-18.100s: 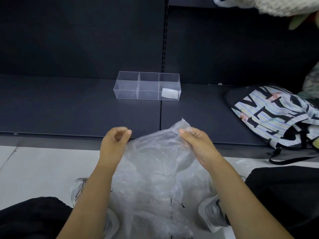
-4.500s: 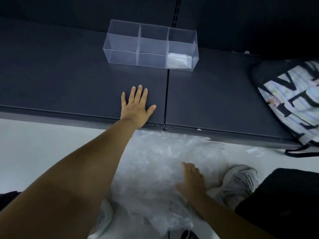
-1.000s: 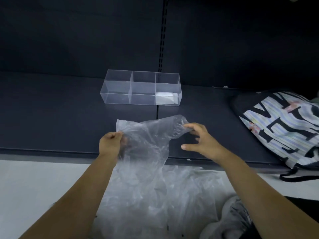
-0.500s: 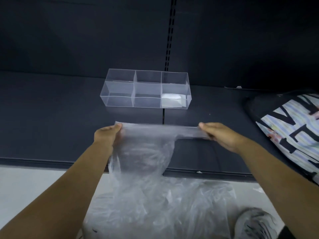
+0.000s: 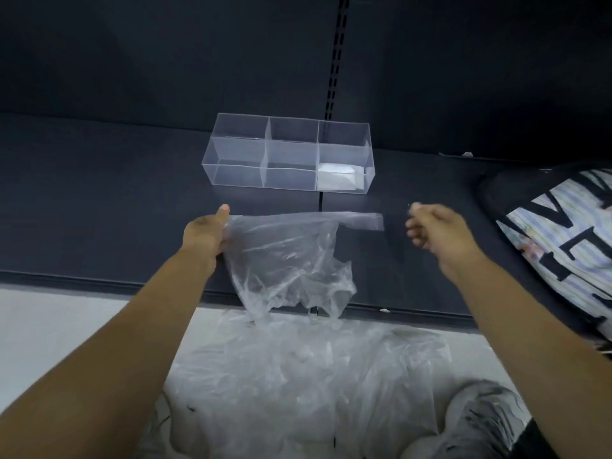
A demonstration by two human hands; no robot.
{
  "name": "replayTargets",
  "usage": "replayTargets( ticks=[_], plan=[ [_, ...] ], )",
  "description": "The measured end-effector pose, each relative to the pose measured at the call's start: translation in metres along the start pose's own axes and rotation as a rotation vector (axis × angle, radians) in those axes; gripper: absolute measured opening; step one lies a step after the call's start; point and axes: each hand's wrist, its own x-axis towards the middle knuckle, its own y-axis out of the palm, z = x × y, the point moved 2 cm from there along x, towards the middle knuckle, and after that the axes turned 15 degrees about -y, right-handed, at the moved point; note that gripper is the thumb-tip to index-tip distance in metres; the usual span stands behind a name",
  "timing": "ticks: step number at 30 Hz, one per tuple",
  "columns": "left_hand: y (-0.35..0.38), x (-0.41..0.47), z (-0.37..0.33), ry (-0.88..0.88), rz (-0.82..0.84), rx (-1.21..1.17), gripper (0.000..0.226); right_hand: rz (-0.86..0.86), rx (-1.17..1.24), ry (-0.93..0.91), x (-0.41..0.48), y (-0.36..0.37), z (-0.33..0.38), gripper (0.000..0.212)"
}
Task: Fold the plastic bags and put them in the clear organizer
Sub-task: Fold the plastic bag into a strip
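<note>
My left hand (image 5: 205,238) pinches the left top corner of a clear plastic bag (image 5: 291,260), which hangs crumpled over the dark shelf. The bag's right handle strip sticks out free to the right. My right hand (image 5: 433,231) hovers just past that strip, blurred, fingers curled and not touching it. The clear organizer (image 5: 231,150) with three compartments stands on the shelf behind the bag. A folded white bag (image 5: 337,175) lies in its right compartment; the other two hold nothing.
A pile of clear plastic bags (image 5: 298,376) lies on the pale floor below the dark shelf's front edge (image 5: 99,281). A black-and-white patterned bag (image 5: 556,240) sits on the shelf at right. A grey shoe (image 5: 486,422) shows at bottom right.
My right hand has let go of the bag's right end and moved slightly right. The bag, stretched between both hands before, now hangs from my left hand alone.
</note>
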Motion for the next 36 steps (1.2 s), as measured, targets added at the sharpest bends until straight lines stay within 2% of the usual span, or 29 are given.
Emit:
replayTargets(
  ticks=[2,4,6,8,10,12,15,17,20,22,26,29,32,34,35,36],
  plan=[
    [-0.012,-0.013,0.020,0.001,-0.038,-0.067,0.029,0.284,0.057,-0.049,-0.040,0.014,0.008,0.023],
    [-0.022,-0.028,0.049,-0.003,-0.117,-0.134,0.031,0.598,0.071,-0.071,-0.077,0.026,0.013,0.047],
    [-0.027,-0.044,0.082,-0.039,-0.155,-0.226,0.030,0.719,0.017,-0.036,-0.103,0.039,0.007,0.073],
    [-0.021,-0.061,0.110,-0.170,-0.094,-0.306,0.033,0.615,-0.089,-0.026,-0.118,0.053,-0.005,0.066],
    [-0.011,-0.075,0.128,-0.341,0.055,-0.340,0.039,0.473,-0.103,-0.010,-0.127,0.066,-0.013,0.036],
    [-0.002,-0.083,0.134,-0.436,0.226,-0.365,0.040,0.364,-0.095,-0.015,-0.132,0.072,-0.019,0.008],
    [-0.003,-0.083,0.131,-0.432,0.291,-0.371,0.027,0.241,-0.149,-0.051,-0.128,0.065,-0.024,0.009],
    [-0.010,-0.080,0.127,-0.419,0.252,-0.400,0.020,0.137,-0.268,-0.077,-0.119,0.051,-0.025,0.012],
    [-0.023,-0.071,0.124,-0.375,0.182,-0.416,0.017,-0.113,-0.444,-0.102,-0.105,0.018,-0.026,0.021],
    [-0.027,-0.067,0.126,-0.346,0.169,-0.378,0.014,-0.201,-0.473,-0.095,-0.098,0.001,-0.029,0.018],
    [-0.025,-0.066,0.131,-0.361,0.207,-0.329,0.021,-0.096,-0.217,0.062,-0.095,-0.008,-0.046,0.016],
    [-0.021,-0.069,0.132,-0.402,0.268,-0.283,0.044,0.007,0.072,0.270,-0.099,-0.008,-0.056,0.036],
    [-0.017,-0.069,0.136,-0.425,0.310,-0.203,0.048,-0.002,0.442,0.432,-0.098,-0.015,-0.058,0.053],
    [-0.016,-0.068,0.138,-0.433,0.322,-0.203,0.041,0.010,0.601,0.498,-0.096,-0.017,-0.054,0.035],
    [-0.016,-0.067,0.138,-0.435,0.318,-0.212,0.037,0.020,0.578,0.505,-0.094,-0.016,-0.052,0.027],
    [-0.016,-0.066,0.138,-0.434,0.310,-0.219,0.034,0.027,0.481,0.481,-0.092,-0.014,-0.051,0.031]
  ],
)
